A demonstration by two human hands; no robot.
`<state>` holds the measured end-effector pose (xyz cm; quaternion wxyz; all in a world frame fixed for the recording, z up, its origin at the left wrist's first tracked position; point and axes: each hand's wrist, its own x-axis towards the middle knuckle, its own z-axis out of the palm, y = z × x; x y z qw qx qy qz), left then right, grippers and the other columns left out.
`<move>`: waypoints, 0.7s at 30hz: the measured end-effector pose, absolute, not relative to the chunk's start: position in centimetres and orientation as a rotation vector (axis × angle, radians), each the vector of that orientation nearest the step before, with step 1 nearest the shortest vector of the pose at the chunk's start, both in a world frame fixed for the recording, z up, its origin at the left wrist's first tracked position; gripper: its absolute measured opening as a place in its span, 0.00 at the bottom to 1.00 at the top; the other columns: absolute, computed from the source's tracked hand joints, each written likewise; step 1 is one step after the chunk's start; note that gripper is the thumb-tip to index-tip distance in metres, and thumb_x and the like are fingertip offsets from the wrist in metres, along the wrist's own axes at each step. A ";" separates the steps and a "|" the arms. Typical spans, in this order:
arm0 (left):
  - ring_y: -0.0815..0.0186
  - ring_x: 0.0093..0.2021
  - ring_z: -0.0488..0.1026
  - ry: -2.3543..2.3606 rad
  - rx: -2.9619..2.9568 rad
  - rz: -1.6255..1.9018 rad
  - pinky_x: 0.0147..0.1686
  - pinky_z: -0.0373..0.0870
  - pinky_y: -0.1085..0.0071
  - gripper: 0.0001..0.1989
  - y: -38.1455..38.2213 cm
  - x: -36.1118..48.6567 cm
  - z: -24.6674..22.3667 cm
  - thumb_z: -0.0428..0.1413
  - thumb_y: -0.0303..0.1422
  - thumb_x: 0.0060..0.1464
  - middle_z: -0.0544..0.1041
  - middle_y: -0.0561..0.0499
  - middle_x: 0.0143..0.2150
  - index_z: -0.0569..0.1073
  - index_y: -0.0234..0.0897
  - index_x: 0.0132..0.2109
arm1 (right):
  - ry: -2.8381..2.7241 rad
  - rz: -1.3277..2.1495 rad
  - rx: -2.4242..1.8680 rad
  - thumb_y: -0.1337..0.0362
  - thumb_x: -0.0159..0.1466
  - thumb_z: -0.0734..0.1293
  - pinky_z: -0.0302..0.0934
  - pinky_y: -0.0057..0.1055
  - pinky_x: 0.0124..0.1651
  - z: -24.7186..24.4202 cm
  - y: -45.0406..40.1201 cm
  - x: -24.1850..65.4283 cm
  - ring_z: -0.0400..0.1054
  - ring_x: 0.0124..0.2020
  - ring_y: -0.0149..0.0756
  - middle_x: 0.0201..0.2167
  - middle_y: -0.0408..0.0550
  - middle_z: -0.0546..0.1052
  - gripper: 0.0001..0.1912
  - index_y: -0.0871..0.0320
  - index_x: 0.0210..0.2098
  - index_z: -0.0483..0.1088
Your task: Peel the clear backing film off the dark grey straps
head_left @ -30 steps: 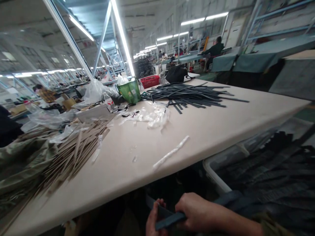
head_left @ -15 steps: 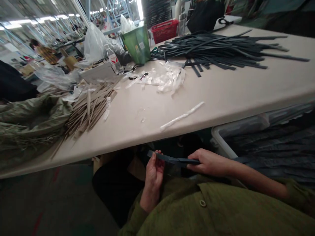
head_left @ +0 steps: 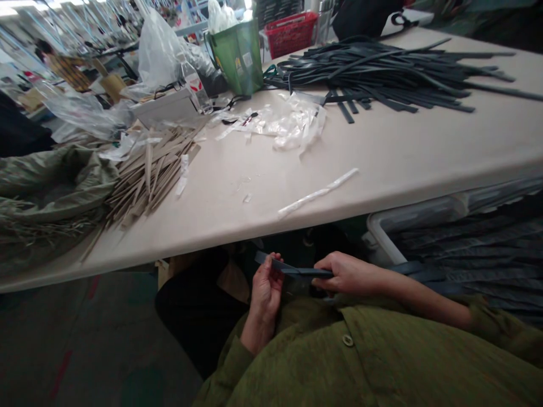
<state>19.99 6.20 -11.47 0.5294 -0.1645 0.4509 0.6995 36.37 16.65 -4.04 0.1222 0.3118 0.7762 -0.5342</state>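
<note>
Below the table's front edge, my left hand [head_left: 265,282] pinches one end of a dark blue-grey strip [head_left: 292,270] between thumb and fingers. The strip's tip sticks out past the fingertips to the upper left. My right hand [head_left: 345,273] is closed around the strip farther right, a short span from my left hand. More dark strips [head_left: 413,268] show behind my right forearm, beside a plastic bin. On the table [head_left: 382,164] lie a thin white strip [head_left: 318,194] and a large pile of dark strips [head_left: 382,73].
Brown strips [head_left: 148,175] and a green sack [head_left: 55,181] lie at the left. Crumpled clear plastic [head_left: 292,121], a green bin [head_left: 237,59] and a red basket [head_left: 291,34] stand farther back. A white-rimmed bin [head_left: 386,240] sits at the right, below the table.
My right hand has moved slightly left, closer to my left hand, along the strip. The view has shifted a little; both hands keep their hold.
</note>
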 end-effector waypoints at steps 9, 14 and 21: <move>0.68 0.35 0.79 1.041 -0.373 1.541 0.34 0.74 0.74 0.05 6.0 21.0 -11.6 0.57 0.25 0.59 0.82 0.46 0.38 0.78 0.32 0.39 | 2.400 -1.493 1.011 0.58 0.64 0.62 0.52 0.27 0.25 -4.5 15.9 34.8 0.66 0.22 0.33 0.21 0.45 0.76 0.16 0.60 0.26 0.74; 0.67 0.35 0.79 1.001 -0.278 1.494 0.36 0.74 0.74 0.03 5.2 21.1 -10.9 0.60 0.28 0.57 0.82 0.47 0.36 0.78 0.32 0.38 | 2.606 -1.450 1.057 0.56 0.66 0.64 0.55 0.27 0.28 -6.2 16.1 33.6 0.69 0.26 0.35 0.24 0.45 0.77 0.16 0.60 0.31 0.77; 0.66 0.33 0.78 0.968 -0.287 1.454 0.36 0.76 0.71 0.07 4.9 20.5 -9.4 0.54 0.28 0.62 0.81 0.47 0.36 0.76 0.32 0.43 | 3.018 -1.600 0.701 0.66 0.63 0.66 0.63 0.34 0.56 -7.5 16.4 36.0 0.71 0.56 0.41 0.58 0.49 0.75 0.19 0.52 0.53 0.74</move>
